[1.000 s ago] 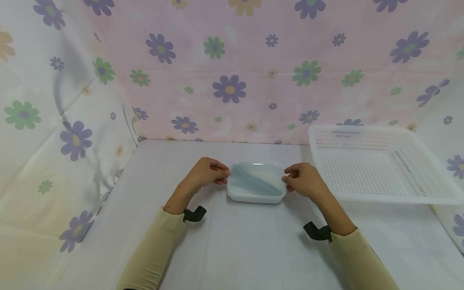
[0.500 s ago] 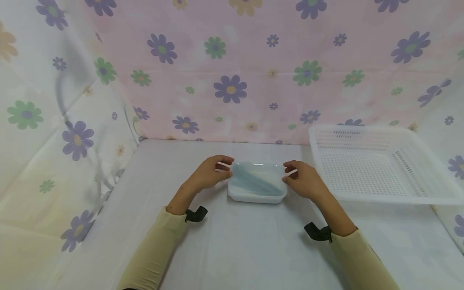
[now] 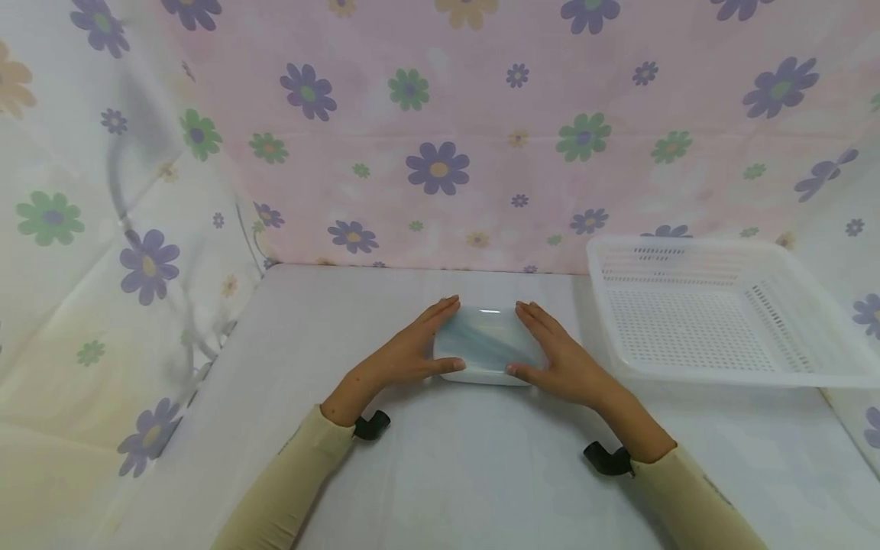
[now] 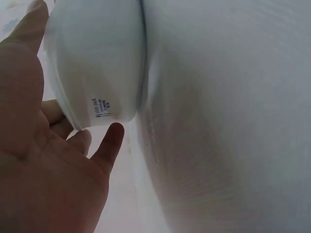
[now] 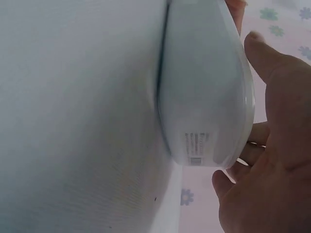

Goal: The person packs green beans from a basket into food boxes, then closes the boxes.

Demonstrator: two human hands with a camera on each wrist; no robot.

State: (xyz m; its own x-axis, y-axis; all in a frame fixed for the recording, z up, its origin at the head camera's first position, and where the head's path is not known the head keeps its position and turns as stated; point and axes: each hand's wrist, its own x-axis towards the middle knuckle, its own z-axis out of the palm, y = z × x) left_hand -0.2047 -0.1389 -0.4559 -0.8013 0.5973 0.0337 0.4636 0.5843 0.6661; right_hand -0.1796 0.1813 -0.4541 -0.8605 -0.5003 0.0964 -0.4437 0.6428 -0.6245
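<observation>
A low white food container with rounded corners stands on the table, its pale blue and white lid on top. My left hand lies along its left end, fingers straight at the far corner and thumb at the near one. At the right end, my right hand mirrors this, with fingers extended and thumb on the near edge. The left wrist view shows small dark print on the container's end wall. In the right wrist view a barcode label is on the other end. Whether the palms press the lid cannot be told.
A white perforated plastic basket stands to the right, close to my right hand. The white-covered table meets a pink flowered cloth at the back. More flowered cloth hangs at the left side.
Both hands have moved inward from the container's ends over the lid's edges. Their fingers, bent at the lid's sides before, are now straight and spread. The container has hardly moved.
</observation>
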